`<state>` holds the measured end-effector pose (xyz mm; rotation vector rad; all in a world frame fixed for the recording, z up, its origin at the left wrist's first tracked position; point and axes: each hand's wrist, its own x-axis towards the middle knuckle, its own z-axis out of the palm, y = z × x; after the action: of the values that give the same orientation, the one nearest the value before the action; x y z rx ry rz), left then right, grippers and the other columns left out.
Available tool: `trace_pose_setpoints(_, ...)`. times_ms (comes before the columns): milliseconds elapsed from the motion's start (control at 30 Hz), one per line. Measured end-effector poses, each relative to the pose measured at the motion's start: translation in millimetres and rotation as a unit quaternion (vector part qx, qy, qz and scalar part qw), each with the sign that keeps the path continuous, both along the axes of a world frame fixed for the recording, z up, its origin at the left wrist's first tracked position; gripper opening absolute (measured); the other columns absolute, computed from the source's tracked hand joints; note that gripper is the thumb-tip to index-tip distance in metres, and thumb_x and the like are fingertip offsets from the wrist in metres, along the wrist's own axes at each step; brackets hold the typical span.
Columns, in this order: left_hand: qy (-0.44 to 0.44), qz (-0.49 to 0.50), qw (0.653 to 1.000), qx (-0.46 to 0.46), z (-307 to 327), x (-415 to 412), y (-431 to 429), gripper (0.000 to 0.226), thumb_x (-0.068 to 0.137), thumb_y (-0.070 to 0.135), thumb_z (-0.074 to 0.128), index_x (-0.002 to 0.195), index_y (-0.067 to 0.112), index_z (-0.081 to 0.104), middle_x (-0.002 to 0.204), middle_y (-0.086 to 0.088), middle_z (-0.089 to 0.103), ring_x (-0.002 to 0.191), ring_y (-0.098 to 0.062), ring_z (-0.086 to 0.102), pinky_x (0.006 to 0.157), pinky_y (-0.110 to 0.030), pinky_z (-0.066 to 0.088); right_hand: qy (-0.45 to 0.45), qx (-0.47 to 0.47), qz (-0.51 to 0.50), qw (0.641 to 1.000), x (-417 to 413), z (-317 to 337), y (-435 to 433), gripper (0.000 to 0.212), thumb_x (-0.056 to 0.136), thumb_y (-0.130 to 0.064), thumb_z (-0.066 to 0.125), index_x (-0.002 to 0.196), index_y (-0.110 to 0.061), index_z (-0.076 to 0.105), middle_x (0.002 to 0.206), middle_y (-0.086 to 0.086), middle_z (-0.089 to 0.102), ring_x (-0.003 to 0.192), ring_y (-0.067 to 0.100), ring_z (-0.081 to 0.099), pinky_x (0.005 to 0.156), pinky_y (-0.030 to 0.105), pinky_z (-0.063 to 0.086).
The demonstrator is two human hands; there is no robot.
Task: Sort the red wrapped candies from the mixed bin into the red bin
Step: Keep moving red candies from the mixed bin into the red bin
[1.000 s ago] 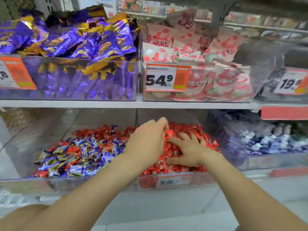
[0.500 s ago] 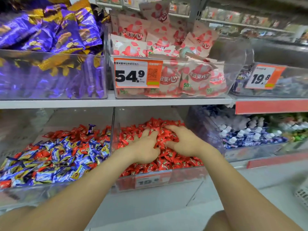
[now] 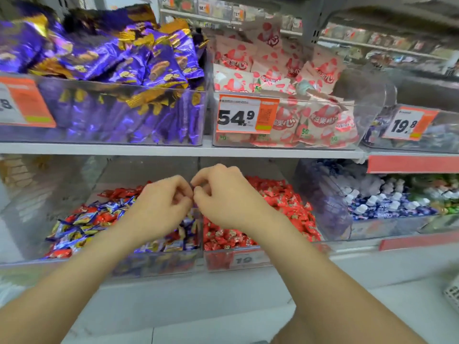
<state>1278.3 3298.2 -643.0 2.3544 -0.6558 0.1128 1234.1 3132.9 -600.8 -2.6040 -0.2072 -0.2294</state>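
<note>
mixed bin (image 3: 57, 189): red wrapped candies (image 3: 99, 217) lie among blue ones | left hand (image 3: 161, 207): fingers curled, contents cannot tell | right hand (image 3: 226, 202): curled likewise, cannot tell | red bin (image 3: 218, 260): heaped | risk: the 2 crowded hands may fumble a candy into the wrong bin.

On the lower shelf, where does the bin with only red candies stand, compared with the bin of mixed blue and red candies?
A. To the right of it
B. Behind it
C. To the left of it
A: the red bin stands directly to the right of the mixed bin, and the two are side by side in the same row.
</note>
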Motion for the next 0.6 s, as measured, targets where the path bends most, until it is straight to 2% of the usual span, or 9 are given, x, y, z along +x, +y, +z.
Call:
trace_pose_setpoints(67, 0.044, -0.040, 0.994, 0.092, 3.7, 9.5, 34.2, 0.016, 0.095, 0.021, 0.062, 0.085, 0.034, 0.063, 0.074, 0.014, 0.065, 0.065, 0.005, 0.057, 0.058, -0.015, 0.037, 0.065, -0.034, 0.091, 0.993, 0.4, 2.0, 15.6, 0.028, 0.096, -0.016, 0.056, 0.110, -0.025, 0.078, 0.077, -0.004, 0.071, 0.074, 0.011, 0.064, 0.077, 0.031, 0.054)
trace_pose_setpoints(133, 0.049, -0.071, 0.977, 0.193, 2.8, 19.0, 63.2, 0.020, 0.096, 0.022, 0.062, 0.086, 0.039, 0.060, 0.082, 0.015, 0.066, 0.072, 0.004, 0.058, 0.063, -0.016, 0.039, 0.115, -0.089, 0.163, 0.976, 4.5, -1.4, 30.4, 0.032, 0.096, -0.013, 0.059, 0.118, -0.027, 0.077, 0.087, -0.004, 0.076, 0.080, 0.010, 0.068, 0.082, 0.029, 0.055)
trace_pose_setpoints(200, 0.055, -0.059, 0.962, 0.262, -1.4, 25.7, 85.8, 0.024, 0.093, 0.015, 0.061, 0.095, 0.039, 0.064, 0.091, 0.013, 0.067, 0.084, -0.006, 0.061, 0.073, -0.024, 0.044, 0.113, -0.135, 0.175, 0.969, 15.2, -8.7, 42.6, 0.033, 0.095, -0.011, 0.062, 0.119, -0.027, 0.078, 0.099, -0.002, 0.077, 0.089, 0.011, 0.066, 0.092, 0.033, 0.054)
trace_pose_setpoints(267, 0.055, -0.037, 0.950, 0.305, -5.6, 30.9, 103.7, 0.034, 0.089, 0.006, 0.060, 0.109, 0.032, 0.067, 0.091, 0.012, 0.060, 0.092, -0.016, 0.059, 0.077, -0.029, 0.044, 0.079, -0.165, 0.156, 0.971, 28.2, -14.4, 52.4, 0.028, 0.092, -0.012, 0.066, 0.113, -0.026, 0.079, 0.096, -0.003, 0.076, 0.087, 0.011, 0.058, 0.093, 0.036, 0.053)
trace_pose_setpoints(367, 0.074, -0.032, 0.943, 0.322, -5.1, 33.2, 123.5, 0.048, 0.081, -0.002, 0.058, 0.118, 0.029, 0.064, 0.099, 0.007, 0.051, 0.102, -0.021, 0.056, 0.084, -0.033, 0.047, 0.072, -0.151, 0.183, 0.969, 43.6, -19.8, 67.8, 0.020, 0.087, -0.014, 0.075, 0.103, -0.024, 0.080, 0.090, -0.006, 0.077, 0.083, 0.011, 0.067, 0.087, 0.032, 0.055)
trace_pose_setpoints(467, 0.129, -0.031, 0.942, 0.308, -3.8, 33.2, 131.2, 0.051, 0.079, -0.004, 0.056, 0.120, 0.026, 0.059, 0.108, 0.004, 0.051, 0.104, -0.021, 0.053, 0.084, -0.032, 0.046, 0.077, -0.147, 0.221, 0.961, 54.0, -30.3, 85.8, 0.026, 0.089, -0.023, 0.080, 0.115, -0.027, 0.077, 0.107, -0.010, 0.075, 0.091, 0.009, 0.063, 0.084, 0.023, 0.046)
trace_pose_setpoints(533, 0.118, -0.006, 0.943, 0.310, -7.1, 36.7, 136.5, 0.045, 0.082, -0.002, 0.056, 0.118, 0.025, 0.055, 0.116, -0.001, 0.048, 0.109, -0.025, 0.055, 0.093, -0.038, 0.049, 0.064, -0.135, 0.220, 0.964, 63.3, -39.1, 97.1, 0.029, 0.096, -0.022, 0.073, 0.125, -0.026, 0.074, 0.123, -0.007, 0.073, 0.109, 0.013, 0.063, 0.092, 0.025, 0.045)
trace_pose_setpoints(600, 0.106, 0.028, 0.949, 0.297, -12.3, 43.8, 143.3, 0.047, 0.084, 0.000, 0.059, 0.123, 0.027, 0.053, 0.121, -0.003, 0.046, 0.113, -0.029, 0.056, 0.097, -0.044, 0.051, 0.069, -0.152, 0.188, 0.968, 74.0, -49.2, 103.5, 0.038, 0.101, -0.017, 0.062, 0.139, -0.021, 0.065, 0.137, 0.003, 0.068, 0.126, 0.023, 0.059, 0.105, 0.036, 0.048)
